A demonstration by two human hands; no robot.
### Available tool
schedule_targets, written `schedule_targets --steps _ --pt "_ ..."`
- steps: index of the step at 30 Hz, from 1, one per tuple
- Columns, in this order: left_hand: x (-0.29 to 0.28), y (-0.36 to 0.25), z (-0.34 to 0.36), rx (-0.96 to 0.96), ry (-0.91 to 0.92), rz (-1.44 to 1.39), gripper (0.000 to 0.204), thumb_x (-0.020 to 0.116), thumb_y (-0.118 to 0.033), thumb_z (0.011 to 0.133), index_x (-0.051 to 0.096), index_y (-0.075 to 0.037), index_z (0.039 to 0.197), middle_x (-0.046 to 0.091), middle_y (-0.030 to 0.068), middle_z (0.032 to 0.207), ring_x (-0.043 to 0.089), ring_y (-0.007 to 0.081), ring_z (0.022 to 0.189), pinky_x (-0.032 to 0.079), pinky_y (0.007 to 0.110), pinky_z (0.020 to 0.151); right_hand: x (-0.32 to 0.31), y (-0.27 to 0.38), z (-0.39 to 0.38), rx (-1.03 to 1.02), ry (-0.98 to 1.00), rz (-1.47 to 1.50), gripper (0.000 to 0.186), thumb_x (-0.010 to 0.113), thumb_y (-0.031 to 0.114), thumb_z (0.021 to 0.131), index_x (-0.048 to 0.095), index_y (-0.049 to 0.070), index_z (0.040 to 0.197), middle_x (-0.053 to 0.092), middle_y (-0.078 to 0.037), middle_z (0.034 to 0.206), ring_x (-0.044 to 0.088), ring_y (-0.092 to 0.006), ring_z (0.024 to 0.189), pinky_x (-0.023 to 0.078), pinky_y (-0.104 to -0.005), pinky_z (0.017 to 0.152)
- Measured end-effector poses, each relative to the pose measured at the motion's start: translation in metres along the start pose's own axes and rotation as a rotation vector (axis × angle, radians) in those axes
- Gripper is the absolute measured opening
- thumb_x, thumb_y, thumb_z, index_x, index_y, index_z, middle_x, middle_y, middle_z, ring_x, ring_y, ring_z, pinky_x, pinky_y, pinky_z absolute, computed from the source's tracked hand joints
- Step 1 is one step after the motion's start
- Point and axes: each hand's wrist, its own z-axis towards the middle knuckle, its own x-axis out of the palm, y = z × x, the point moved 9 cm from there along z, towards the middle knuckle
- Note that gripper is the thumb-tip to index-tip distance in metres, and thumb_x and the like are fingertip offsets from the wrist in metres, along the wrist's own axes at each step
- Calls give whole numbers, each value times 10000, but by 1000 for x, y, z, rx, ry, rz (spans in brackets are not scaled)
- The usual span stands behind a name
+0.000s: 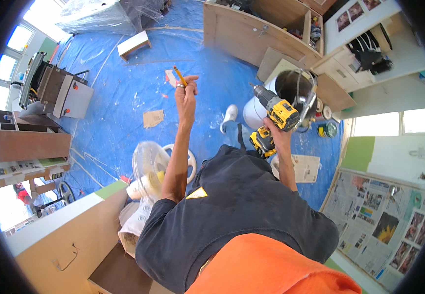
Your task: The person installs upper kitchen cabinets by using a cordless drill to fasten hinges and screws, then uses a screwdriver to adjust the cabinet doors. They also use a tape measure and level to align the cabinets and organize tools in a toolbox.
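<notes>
My left hand [187, 95] is raised ahead of me, its fingers closed on a yellow pencil [179, 76] that points up and to the left. In my right hand [277, 131] is a yellow and black cordless drill [282, 111], gripped by its handle. The drill's battery base [263, 140] sits nearest my body, and its chuck points away to the upper left. Just beyond the drill stand a white bucket [254, 113] and a dark, open bucket [291, 85]. Neither hand touches them.
Blue sheeting [109, 88] covers the floor. A standing fan [149, 166] is close by my left elbow. Wooden cabinets [244, 34] stand at the far right, a low white stool [134, 45] farther off. Newspaper [369, 215] covers the right wall; cardboard [153, 118] lies on the floor.
</notes>
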Motion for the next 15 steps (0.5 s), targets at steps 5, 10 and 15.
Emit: schedule_targets --steps 5,10,15 --pt "57 109 151 -126 31 222 216 515 -114 1010 660 -7 1129 434 -69 689 393 33 610 315 228 524 58 -22 177 75 67 -32 292 801 130 829 655 20 1056 675 -29 898 649 -117 745 529 -278 647" --pt "146 193 348 263 363 618 235 503 -115 994 640 23 1126 532 61 710 532 185 641 424 332 575 107 -14 341 66 -2 -54 329 801 162 831 663 8 1086 698 -51 918 669 -144 783 541 -285 692" --pt "188 276 516 320 649 1084 331 502 -88 925 596 -29 1238 616 240 1114 589 417 1045 484 471 897 132 25 447 78 -38 88 281 796 136 837 654 13 1046 675 -38 887 650 -118 745 538 -282 663"
